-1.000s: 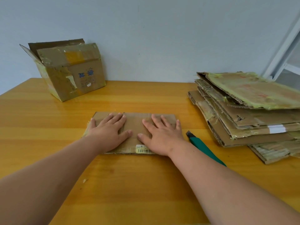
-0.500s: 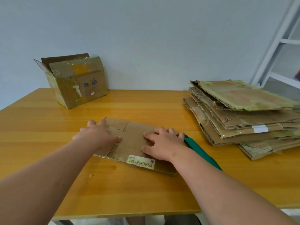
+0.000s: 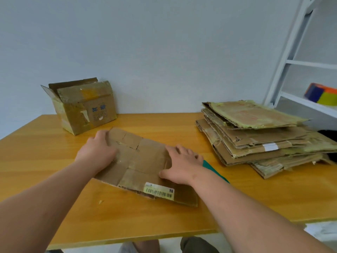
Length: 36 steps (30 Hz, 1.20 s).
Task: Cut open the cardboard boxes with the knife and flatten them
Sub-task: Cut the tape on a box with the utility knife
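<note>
A flattened cardboard box (image 3: 144, 159) with a barcode label lies askew in the middle of the wooden table (image 3: 182, 123), its near right corner pointing toward me. My left hand (image 3: 97, 151) grips its left edge with curled fingers. My right hand (image 3: 182, 164) holds its right side, thumb on top and fingers bent over the edge. The green-handled knife (image 3: 209, 166) lies on the table just right of my right hand, mostly hidden by my wrist and forearm. An open, taped cardboard box (image 3: 85, 106) stands at the back left.
A stack of flattened boxes (image 3: 255, 139) fills the right side of the table. A white metal shelf (image 3: 300, 105) stands beyond it, with a colourful object (image 3: 321, 94) on it. The table's near edge (image 3: 127, 238) runs just below my forearms.
My hands went from pressing flat on the cardboard to taking hold of its left and right sides. The sheet has turned clockwise and shifted toward me. My view has tilted up and back.
</note>
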### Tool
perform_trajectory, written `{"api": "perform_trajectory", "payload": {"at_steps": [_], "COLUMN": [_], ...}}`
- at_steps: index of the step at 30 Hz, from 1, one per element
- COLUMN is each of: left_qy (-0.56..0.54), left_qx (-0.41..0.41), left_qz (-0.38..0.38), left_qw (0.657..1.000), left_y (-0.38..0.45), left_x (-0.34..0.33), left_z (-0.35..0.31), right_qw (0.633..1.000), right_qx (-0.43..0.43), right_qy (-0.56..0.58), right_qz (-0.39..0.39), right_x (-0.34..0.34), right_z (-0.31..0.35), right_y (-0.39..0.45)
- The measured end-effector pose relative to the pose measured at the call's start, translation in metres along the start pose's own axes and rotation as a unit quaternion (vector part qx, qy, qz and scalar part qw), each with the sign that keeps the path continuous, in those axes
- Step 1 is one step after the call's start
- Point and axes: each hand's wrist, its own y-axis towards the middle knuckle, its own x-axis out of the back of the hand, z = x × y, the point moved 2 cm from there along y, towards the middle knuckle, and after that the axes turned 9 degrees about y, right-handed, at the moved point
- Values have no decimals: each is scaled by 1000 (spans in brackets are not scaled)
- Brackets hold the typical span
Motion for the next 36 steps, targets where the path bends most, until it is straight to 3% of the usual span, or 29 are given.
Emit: {"api": "perform_trajectory", "payload": {"at_steps": [6,11,16,18,21,26,28,31,36], "left_qy": [-45,-39,-51,-177,-373,-529,-525,-440,-388], "left_qx": [-93,-132,-83,-32,20,21,4,-62,-120], "left_qz": [-92,-97,-110,-85,10,107,141,188,192], "left_qw": [990,986,989,980,928,841,839,876,893], "left_y": [-6,-8,-8,-11,-18,-28,-32,-37,-32], "left_x": [32,33,35,36,32,23,20,13,9], "left_z": [-19,-26,-27,-27,-34,-62,-79,-106,-142], "right_qw": [994,980,967,958,951,946,934,916,882], "right_qx": [-45,-34,8,18,22,0,-13,-21,-5], "right_qy": [39,48,65,75,87,164,218,273,340], "right_qz": [-94,-187,-248,-276,-296,-279,-281,-293,-327], "right_x": [23,43,55,61,70,79,81,88,107], "right_z": [-7,-11,-24,-29,-36,-49,-53,-59,-73], "right_y": [-4,-19,-36,-37,-39,-43,-45,-44,-39]}}
